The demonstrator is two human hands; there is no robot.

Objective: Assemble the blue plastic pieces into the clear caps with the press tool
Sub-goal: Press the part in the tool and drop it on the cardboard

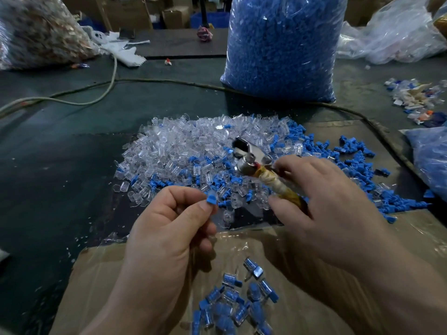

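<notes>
Left hand (169, 228) pinches a small blue plastic piece (212, 199). Right hand (321, 209) grips the metal press tool with tape-wrapped handle (256, 165), over the clear plastic cap pile (183, 146).

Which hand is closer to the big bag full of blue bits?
Right. The right hand, gripping the press tool, is in front of the bag; the left hand is farther back and leftward.
</notes>
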